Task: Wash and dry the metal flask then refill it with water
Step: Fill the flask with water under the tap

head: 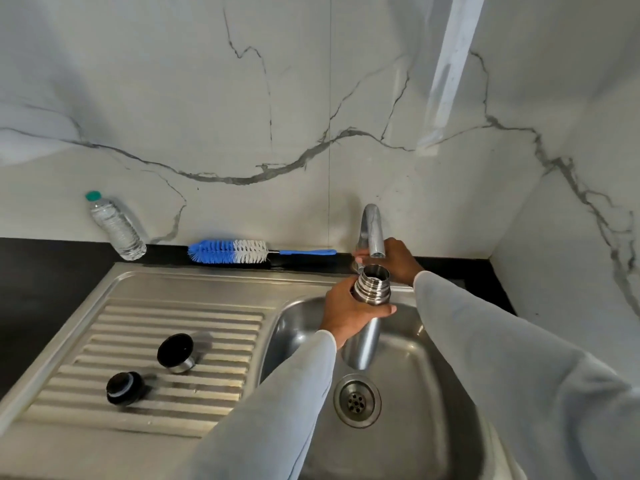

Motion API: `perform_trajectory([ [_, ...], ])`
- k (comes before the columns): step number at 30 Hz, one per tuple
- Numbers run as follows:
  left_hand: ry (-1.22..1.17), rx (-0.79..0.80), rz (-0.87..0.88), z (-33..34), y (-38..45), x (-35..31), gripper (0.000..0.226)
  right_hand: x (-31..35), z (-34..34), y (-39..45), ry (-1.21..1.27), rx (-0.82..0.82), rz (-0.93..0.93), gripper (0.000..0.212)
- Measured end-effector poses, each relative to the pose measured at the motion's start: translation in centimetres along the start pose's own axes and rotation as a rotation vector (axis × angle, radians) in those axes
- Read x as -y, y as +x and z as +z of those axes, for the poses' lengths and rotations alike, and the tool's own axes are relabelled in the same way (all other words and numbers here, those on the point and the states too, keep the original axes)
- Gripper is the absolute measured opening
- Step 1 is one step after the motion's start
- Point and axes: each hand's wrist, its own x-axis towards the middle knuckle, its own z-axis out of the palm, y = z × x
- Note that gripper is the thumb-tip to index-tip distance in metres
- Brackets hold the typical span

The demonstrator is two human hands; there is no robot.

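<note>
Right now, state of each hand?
Left hand: fingers curled round the open steel flask, held over the sink basin under the chrome tap spout.
Right hand: at the tap base; grip cannot be told.

The person wears a pale grey, long-sleeved top of soft, plain cloth with no print, buttons or markings to be seen. The left sleeve ends in a snug cuff at the wrist just behind the left hand, and the right sleeve closes the same way behind the right hand. Both hands are bare, with no gloves, rings or watch showing, and the cloth lies in loose folds toward the elbows.
</note>
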Motion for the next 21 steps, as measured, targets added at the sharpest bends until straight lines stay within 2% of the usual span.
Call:
perform_trajectory([
  [3,-0.002,-0.012,0.015,0.2,0.2,-0.6,0.058,-2.5,1.1,2.1,0.029,0.023,-0.029,0.092],
  [4,-0.006,-0.018,0.016,0.2,0.3,-0.8,0.059,-3.0,1.4,2.3,0.036,0.018,-0.034,0.094],
  [5,-0.005,-0.020,0.017,0.2,0.3,-0.9,0.059,-2.6,1.5,2.0,0.046,-0.009,-0.043,0.082],
  [7,0.006,-0.016,0.024,0.1,0.5,-0.8,0.061,-1.2,1.7,1.0,0.068,-0.143,-0.064,0.045],
  [9,0.021,-0.007,0.028,0.1,0.5,-0.7,0.063,-1.1,1.7,1.4,0.072,-0.270,-0.089,0.036],
  [10,0.029,-0.007,0.028,0.1,0.5,-0.7,0.063,-1.1,1.5,1.7,0.013,-0.275,-0.074,0.033],
  [12,0.037,-0.007,0.032,0.0,0.4,-0.7,0.061,-1.6,0.9,2.4,-0.077,-0.125,-0.001,0.023],
  [15,0.023,-0.020,0.027,0.0,0.5,-0.6,0.057,-2.6,-0.2,2.8,-0.002,0.093,0.052,0.021],
  [18,0.029,-0.017,0.019,-0.1,0.7,-0.8,0.056,-3.1,-0.3,3.3,-0.046,0.116,0.020,0.020],
  [21,0.030,-0.002,0.009,-0.1,0.9,-0.9,0.054,-3.9,0.1,4.9,-0.116,0.143,0.018,0.057],
])
